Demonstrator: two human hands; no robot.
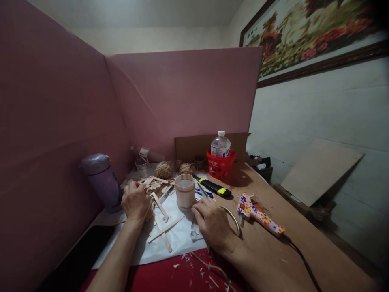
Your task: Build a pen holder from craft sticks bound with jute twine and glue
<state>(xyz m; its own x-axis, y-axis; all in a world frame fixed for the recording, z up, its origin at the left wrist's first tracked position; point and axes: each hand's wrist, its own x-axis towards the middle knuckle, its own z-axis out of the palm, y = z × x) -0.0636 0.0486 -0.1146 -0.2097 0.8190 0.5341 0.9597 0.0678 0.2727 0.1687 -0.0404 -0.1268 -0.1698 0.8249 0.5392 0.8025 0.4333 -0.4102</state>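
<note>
Got my right hand (212,222) just by the wooden cup (185,197), glue gun (261,217) further right, left hand (135,201) beside the stick pile (154,185).

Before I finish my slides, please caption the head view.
Left hand and right hand flank a pale, round wooden cup.

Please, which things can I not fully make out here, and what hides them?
All in the head view:
Person's left hand: its own back hides whether it grips anything.
Shiny gold curved loop: partly hidden behind the right hand.
Clear plastic bottle with white cap: base hidden inside the red plastic bucket.
Black cord of the flower-patterned glue gun: cut off by the bottom edge.
</note>
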